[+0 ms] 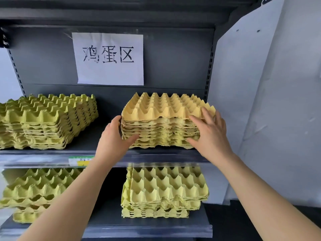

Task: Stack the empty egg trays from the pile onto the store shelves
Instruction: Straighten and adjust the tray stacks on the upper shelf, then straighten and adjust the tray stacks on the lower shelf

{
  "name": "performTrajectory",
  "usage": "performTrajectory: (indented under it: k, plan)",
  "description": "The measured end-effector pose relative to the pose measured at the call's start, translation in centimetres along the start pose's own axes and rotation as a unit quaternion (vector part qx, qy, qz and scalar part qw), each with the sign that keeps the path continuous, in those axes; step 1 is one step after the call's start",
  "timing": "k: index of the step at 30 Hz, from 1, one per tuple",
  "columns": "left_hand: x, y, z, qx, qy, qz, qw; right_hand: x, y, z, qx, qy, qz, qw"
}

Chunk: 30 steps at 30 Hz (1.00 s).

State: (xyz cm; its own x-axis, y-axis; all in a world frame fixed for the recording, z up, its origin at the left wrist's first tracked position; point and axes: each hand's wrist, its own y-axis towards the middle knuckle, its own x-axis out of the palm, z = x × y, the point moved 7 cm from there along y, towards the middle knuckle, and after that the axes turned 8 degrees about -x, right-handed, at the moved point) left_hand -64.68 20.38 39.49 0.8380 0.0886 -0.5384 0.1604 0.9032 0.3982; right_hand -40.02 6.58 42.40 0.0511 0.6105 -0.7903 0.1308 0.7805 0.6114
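Note:
A stack of yellow egg trays (163, 122) stands on the right half of the upper shelf (52, 156). My left hand (115, 134) presses against the stack's left front corner, thumb under the lower trays. My right hand (211, 132) lies on its right front corner, fingers spread over the top tray's edge and side. Both hands clasp the stack between them. A second, greener stack of egg trays (45, 120) sits on the left half of the same shelf.
On the lower shelf (147, 229) stand two more stacks of trays, a left lower stack (38, 192) and a right lower stack (165, 188). A white paper sign (109, 58) hangs on the shelf's dark back panel. A white wall (278, 101) borders the shelf on the right.

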Motion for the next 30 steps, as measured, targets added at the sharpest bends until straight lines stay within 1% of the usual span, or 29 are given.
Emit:
performTrajectory:
  k: [2,3,5,7,10,13,18,20,23,26,30]
  plan:
    - [-1.0,-2.6,-0.5,0.017,0.045,0.033,0.998,-0.5,-1.9,-1.8,-0.034,0.017,0.041,0.998]
    - [-1.5,-4.2,-1.0,0.027,0.057,0.042,0.997,-0.4,-3.0,-2.9,-0.048,0.026,0.047,0.997]
    - [-2.1,-7.4,-2.4,0.039,0.081,0.045,0.995,0.6,-4.9,-5.1,-0.055,0.064,0.024,0.996]
    - [-2.3,-10.1,-4.8,0.03,0.104,0.029,0.994,2.4,-6.7,-7.5,-0.057,0.101,-0.015,0.993]
    - [-2.7,-13.4,-9.8,-0.021,0.122,0.007,0.992,5.7,-9.1,-11.0,-0.069,0.129,-0.061,0.987]
    - [-3.8,-15.6,-15.9,-0.097,0.127,-0.009,0.987,9.6,-10.7,-15.0,-0.074,0.159,-0.108,0.979]
    - [-7.4,-15.7,-25.7,-0.179,0.147,-0.023,0.972,16.4,-11.2,-22.3,-0.059,0.212,-0.164,0.962]
    - [-9.1,-14.4,-29.2,-0.203,0.155,-0.031,0.966,19.2,-10.5,-25.3,-0.046,0.221,-0.183,0.957]
    - [-11.7,-11.6,-33.9,-0.209,0.152,-0.039,0.965,22.9,-9.0,-29.2,-0.009,0.242,-0.193,0.951]
    - [-14.4,-8.3,-38.3,-0.213,0.165,-0.046,0.962,26.3,-7.4,-31.9,0.061,0.257,-0.199,0.944]
    - [-16.7,-3.7,-43.3,-0.214,0.175,-0.066,0.959,30.6,-5.9,-33.8,0.156,0.262,-0.219,0.927]
